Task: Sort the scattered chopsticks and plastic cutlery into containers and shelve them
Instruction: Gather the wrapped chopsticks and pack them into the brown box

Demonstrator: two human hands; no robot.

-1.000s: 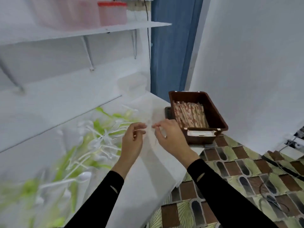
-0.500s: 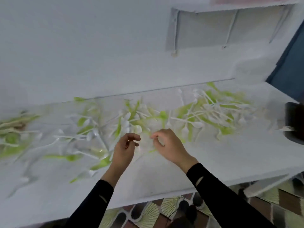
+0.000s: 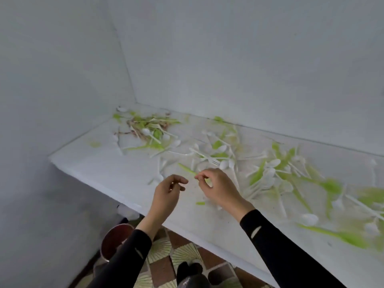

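Note:
White and green plastic cutlery (image 3: 220,156) lies scattered over the white table (image 3: 99,165). At the back left, a pile (image 3: 145,129) mixes cutlery with brownish chopsticks. My left hand (image 3: 166,196) hovers over the table's front part with loosely curled fingers and nothing visible in it. Just to its right, my right hand (image 3: 218,188) has thumb and forefinger pressed together at the near end of a green cutlery piece (image 3: 186,169). Whether it pinches that piece or merely hovers above it cannot be told.
White walls close the table in at the left and the back. Under the table's front edge, a dark red round container (image 3: 116,240) stands on the patterned tile floor (image 3: 166,258). A black object (image 3: 193,275) sits at the bottom.
The view swung left, from the brown chopstick box at the table's right end to the left corner. Both hands kept the same close-together pose and moved along over the cutlery.

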